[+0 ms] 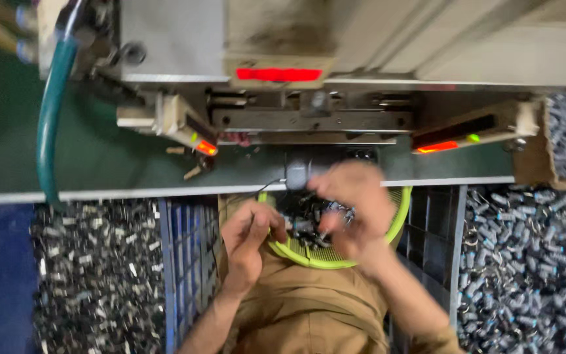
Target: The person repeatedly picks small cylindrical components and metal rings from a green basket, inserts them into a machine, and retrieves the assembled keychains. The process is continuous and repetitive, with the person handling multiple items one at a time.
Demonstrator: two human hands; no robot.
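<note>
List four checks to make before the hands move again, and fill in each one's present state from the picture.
1. Left hand at the bowl rim: ok.
2. Right hand over the small parts in the bowl: ok.
3. Grip on a part: cannot tell, blurred.
4. Both hands clear of the machine slot: ok.
5. Bowl resting on the lap: ok.
</note>
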